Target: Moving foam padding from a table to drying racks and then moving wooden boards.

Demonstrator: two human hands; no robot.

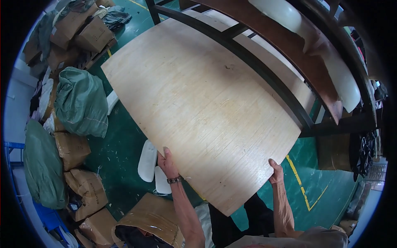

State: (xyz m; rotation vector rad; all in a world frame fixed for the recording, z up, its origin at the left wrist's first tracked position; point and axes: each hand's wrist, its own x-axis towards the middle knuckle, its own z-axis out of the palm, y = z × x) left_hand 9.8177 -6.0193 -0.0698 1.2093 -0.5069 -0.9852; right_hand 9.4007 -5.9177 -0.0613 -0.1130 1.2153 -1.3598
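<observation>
A large pale plywood board [198, 107] spans the middle of the view, its far part reaching under the dark rail of a rack [248, 62]. My left hand [167, 164] grips the board's left edge, thumb on top and fingers hidden underneath; a bracelet circles that wrist. On the near right edge, my right hand [276, 171] is closed round the board in the same way, its thumb showing on the upper face. The board's near corner points down toward my legs.
Green sacks [80, 101] and cardboard boxes [93, 35] crowd the left side. An open carton [151, 219] stands near my left forearm. White padded pieces [147, 161] lie on the green floor [120, 161]. A brown panel with white shapes [326, 66] rests on the rack.
</observation>
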